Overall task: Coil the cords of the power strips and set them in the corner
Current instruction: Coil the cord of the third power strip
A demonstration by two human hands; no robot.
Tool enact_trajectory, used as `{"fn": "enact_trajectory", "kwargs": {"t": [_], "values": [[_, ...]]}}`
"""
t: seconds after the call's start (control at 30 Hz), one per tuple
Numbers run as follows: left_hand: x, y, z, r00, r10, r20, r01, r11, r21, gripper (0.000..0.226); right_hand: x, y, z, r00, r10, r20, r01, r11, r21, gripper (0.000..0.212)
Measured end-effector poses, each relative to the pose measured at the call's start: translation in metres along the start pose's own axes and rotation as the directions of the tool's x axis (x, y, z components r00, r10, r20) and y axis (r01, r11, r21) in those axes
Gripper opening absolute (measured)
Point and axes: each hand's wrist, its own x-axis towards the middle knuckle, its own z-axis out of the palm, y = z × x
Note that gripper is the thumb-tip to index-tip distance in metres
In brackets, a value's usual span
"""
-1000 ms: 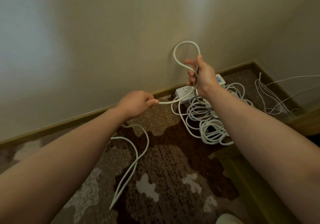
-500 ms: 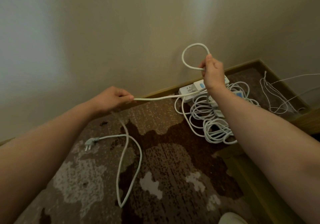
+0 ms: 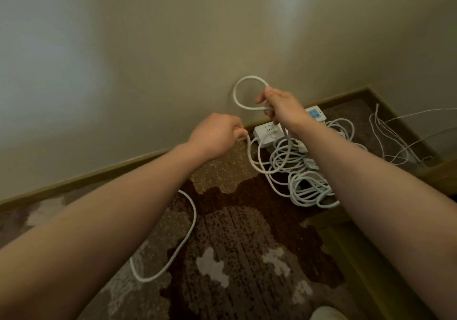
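Fingers of the right hand (image 3: pixel 284 107) curl round a raised loop of white cord (image 3: pixel 243 92); the left hand (image 3: pixel 217 134) pinches the same cord (slack trails across the carpet (image 3: pixel 247 233)). Power strips (image 3: pixel 268 134) lie in the carpet's far right corner.

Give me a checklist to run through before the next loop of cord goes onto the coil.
1. Right hand grips the finished loop of thick white cord: ok.
2. Left hand pinches the same cord: ok.
3. Slack between the hands, sagging low: ok.
4. Trailing cord on the patterned brown carpet free of knots: ok where seen; its end is hidden under the left arm.
5. Slack clear of the heap of white cords beside the white power strip: cannot tell, they overlap.
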Motion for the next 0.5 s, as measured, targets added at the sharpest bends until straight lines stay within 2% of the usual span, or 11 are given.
{"fn": "enact_trajectory", "kwargs": {"t": [0.07, 0.13, 0.23, 0.33, 0.4, 0.5], "values": [[0.008, 0.013, 0.007, 0.997, -0.004, -0.077, 0.000, 0.999, -0.053, 0.020, -0.002, -0.001, 0.005, 0.997, 0.027, 0.073, -0.025, 0.999, -0.025, 0.037], [0.016, 0.024, 0.009, 0.989, 0.000, -0.147, -0.009, 0.998, -0.060, 0.021, -0.003, -0.001, 0.010, 0.993, 0.052, 0.102, -0.055, 0.998, 0.026, 0.039], [0.022, 0.029, 0.014, 0.983, -0.049, -0.178, 0.039, 0.998, -0.057, 0.022, -0.003, 0.002, 0.011, 0.991, 0.102, 0.091, -0.112, 0.988, 0.104, 0.041], [0.022, 0.029, 0.022, 0.973, -0.088, -0.213, 0.069, 0.993, -0.096, 0.024, -0.001, 0.004, 0.011, 0.986, 0.163, 0.045, -0.166, 0.983, 0.081, 0.041], [0.023, 0.030, 0.025, 0.969, -0.087, -0.233, 0.051, 0.987, -0.155, 0.024, -0.002, 0.005, 0.013, 0.989, 0.149, 0.011, -0.150, 0.987, 0.061, 0.041], [0.025, 0.028, 0.026, 0.955, -0.133, -0.264, 0.052, 0.954, -0.294, 0.025, -0.006, 0.003, 0.015, 0.991, 0.122, 0.061, -0.127, 0.988, 0.090, 0.044]]}}
